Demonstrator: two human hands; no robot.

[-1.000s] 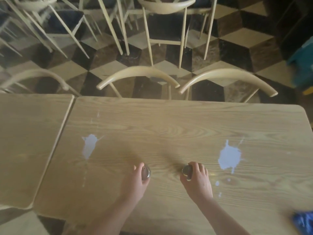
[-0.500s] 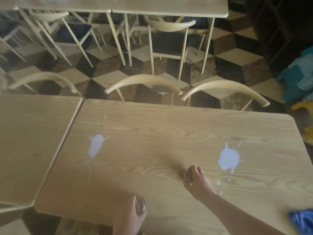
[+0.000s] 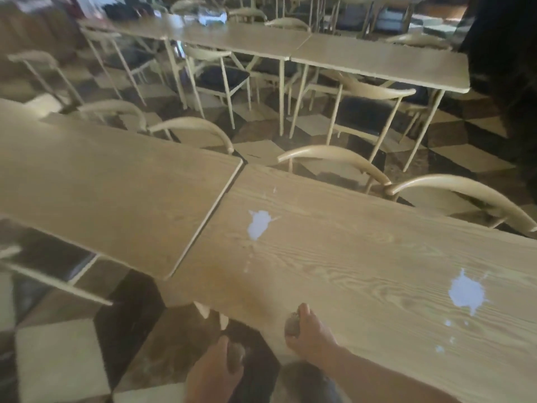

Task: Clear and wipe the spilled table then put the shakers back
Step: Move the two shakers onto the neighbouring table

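Gripping a shaker (image 3: 293,323) over the table (image 3: 363,257) near edge, right hand (image 3: 309,333), left hand (image 3: 215,373) clasping another shaker (image 3: 235,356) off-table.

No readable text, labels, brands, numbers or signs anywhere; view blurred.
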